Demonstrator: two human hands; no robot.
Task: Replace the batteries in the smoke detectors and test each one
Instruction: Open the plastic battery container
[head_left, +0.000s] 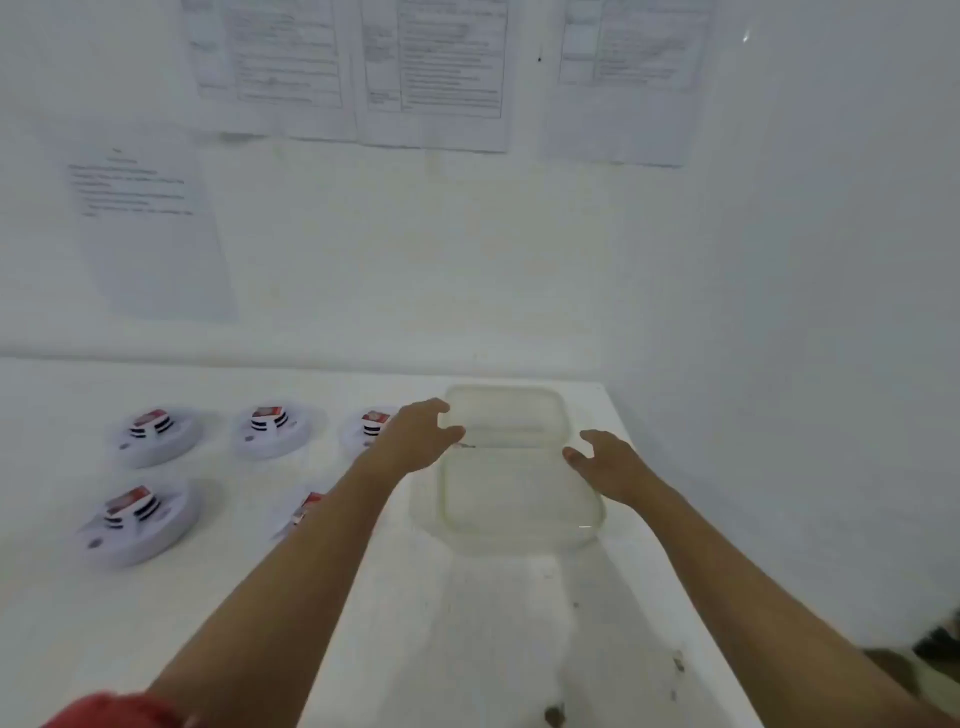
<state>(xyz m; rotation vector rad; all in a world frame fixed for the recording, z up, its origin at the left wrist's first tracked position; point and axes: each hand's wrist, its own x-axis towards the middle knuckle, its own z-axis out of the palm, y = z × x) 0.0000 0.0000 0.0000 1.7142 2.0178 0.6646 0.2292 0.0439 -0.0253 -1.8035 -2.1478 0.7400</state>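
White tabletop (467, 623) below a papered wall: five smoke detectors (156, 439) lie at left. Left hand (421, 436) and right hand (608, 462) flank the clear lidded container (519, 499), each grip spread — best to take opposite edges evenly and lift level.

Printed sheets (436, 67) on the wall (779, 260), seemingly forms, above a white table (493, 649).

front counter (493, 649): open run up to clear container (519, 543)
left: smoke detectors (156, 436) in two rows, narrow gaps between
right, back: walls (779, 312) close by
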